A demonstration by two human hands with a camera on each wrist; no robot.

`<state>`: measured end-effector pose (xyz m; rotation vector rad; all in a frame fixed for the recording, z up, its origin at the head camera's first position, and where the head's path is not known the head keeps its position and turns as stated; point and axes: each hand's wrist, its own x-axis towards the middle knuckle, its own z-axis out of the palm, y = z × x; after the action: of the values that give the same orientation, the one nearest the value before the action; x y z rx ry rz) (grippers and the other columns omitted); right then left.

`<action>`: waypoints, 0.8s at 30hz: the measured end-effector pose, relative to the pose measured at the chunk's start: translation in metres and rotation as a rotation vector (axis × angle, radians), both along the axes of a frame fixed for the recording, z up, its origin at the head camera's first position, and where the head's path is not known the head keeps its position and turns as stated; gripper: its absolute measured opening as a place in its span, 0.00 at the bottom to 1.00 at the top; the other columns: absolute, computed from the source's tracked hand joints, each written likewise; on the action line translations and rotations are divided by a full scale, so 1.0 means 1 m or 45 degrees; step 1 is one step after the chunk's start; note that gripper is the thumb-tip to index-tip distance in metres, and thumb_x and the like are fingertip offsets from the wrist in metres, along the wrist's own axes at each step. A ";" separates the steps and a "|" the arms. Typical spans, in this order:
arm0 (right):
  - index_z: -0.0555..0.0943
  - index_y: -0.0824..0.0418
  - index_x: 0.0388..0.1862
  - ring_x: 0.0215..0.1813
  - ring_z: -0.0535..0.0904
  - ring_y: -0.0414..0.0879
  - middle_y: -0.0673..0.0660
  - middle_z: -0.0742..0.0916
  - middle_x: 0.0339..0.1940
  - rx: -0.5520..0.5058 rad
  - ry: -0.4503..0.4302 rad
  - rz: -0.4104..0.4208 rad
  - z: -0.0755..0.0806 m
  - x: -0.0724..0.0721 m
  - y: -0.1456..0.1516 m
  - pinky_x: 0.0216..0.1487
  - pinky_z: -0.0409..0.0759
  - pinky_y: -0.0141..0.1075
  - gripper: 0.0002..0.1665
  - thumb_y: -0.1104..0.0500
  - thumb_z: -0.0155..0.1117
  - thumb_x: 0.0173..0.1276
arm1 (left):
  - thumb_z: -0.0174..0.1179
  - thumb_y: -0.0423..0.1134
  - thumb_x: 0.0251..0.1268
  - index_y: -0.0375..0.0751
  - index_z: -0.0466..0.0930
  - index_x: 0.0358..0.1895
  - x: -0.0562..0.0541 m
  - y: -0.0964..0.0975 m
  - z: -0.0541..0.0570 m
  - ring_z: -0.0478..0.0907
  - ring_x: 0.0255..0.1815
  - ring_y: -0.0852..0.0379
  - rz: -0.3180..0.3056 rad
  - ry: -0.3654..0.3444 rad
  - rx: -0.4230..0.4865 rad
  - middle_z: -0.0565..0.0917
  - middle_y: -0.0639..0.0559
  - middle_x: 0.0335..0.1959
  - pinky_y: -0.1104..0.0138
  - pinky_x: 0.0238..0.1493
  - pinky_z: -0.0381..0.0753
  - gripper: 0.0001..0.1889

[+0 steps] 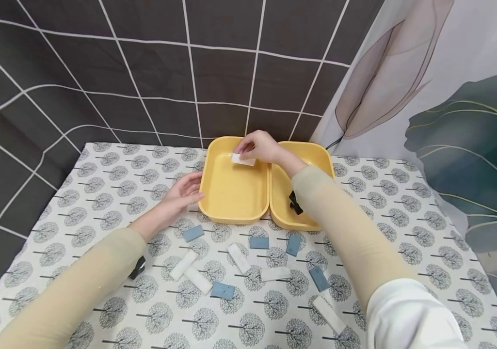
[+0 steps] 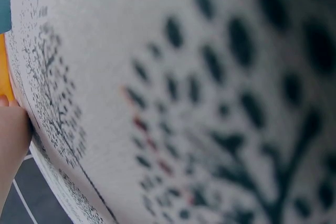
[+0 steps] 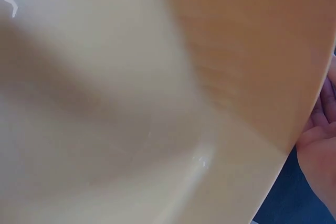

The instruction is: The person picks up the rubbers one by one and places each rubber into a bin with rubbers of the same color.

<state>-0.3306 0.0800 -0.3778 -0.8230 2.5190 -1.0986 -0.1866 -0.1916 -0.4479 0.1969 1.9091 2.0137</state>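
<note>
Over the back right corner of the left yellow tray (image 1: pixel 232 196), my right hand (image 1: pixel 262 146) pinches a white rectangular block (image 1: pixel 243 159) between thumb and fingers. The block is partly covered by the fingertips. My left hand (image 1: pixel 183 194) rests against the outer left wall of the same tray, fingers extended along it and thumb near the rim. In the right wrist view, a yellow tray wall (image 3: pixel 262 51) fills much of the picture, with a hand (image 3: pixel 317 145) outside it. The left wrist view mostly catches blurred tablecloth (image 2: pixel 110 77).
A second yellow tray (image 1: pixel 280 194) stands directly to the right, partly behind my right forearm. Several white blocks (image 1: pixel 238 258) and blue blocks (image 1: pixel 222 290) lie scattered on the tree-patterned cloth in front of the trays. A dark gridded curtain (image 1: pixel 152 72) hangs behind.
</note>
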 end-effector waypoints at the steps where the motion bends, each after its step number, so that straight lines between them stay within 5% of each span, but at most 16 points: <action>1: 0.91 0.71 0.45 0.41 0.86 0.42 0.65 0.93 0.43 0.007 0.007 0.003 -0.001 -0.001 -0.001 0.50 0.87 0.30 0.10 0.71 0.75 0.65 | 0.54 0.26 0.73 0.34 0.49 0.84 0.000 0.000 0.000 0.58 0.84 0.39 0.005 -0.004 0.000 0.58 0.36 0.85 0.52 0.88 0.61 0.39; 10: 0.91 0.69 0.46 0.47 0.88 0.54 0.65 0.93 0.45 0.100 0.062 0.004 -0.006 -0.004 -0.008 0.55 0.89 0.37 0.10 0.69 0.75 0.67 | 0.55 0.27 0.73 0.32 0.48 0.84 0.002 -0.001 0.003 0.56 0.85 0.37 -0.010 -0.002 -0.005 0.57 0.35 0.85 0.51 0.88 0.61 0.40; 18: 0.92 0.66 0.44 0.47 0.88 0.52 0.62 0.94 0.44 0.205 0.136 0.035 -0.010 -0.004 -0.013 0.55 0.89 0.39 0.08 0.68 0.76 0.67 | 0.56 0.27 0.73 0.34 0.50 0.84 0.003 -0.002 0.001 0.59 0.84 0.39 -0.009 0.005 -0.015 0.58 0.35 0.85 0.56 0.87 0.63 0.40; 24: 0.93 0.66 0.43 0.47 0.89 0.52 0.61 0.94 0.44 0.246 0.195 0.066 -0.013 -0.007 -0.015 0.57 0.89 0.40 0.07 0.68 0.77 0.66 | 0.56 0.26 0.73 0.35 0.50 0.84 0.002 -0.001 0.001 0.56 0.85 0.37 -0.002 -0.005 0.008 0.58 0.36 0.85 0.50 0.89 0.57 0.40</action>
<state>-0.3379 0.0650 -0.3904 -0.9436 2.6594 -0.7879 -0.1847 -0.1922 -0.4472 0.1959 1.8996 2.0178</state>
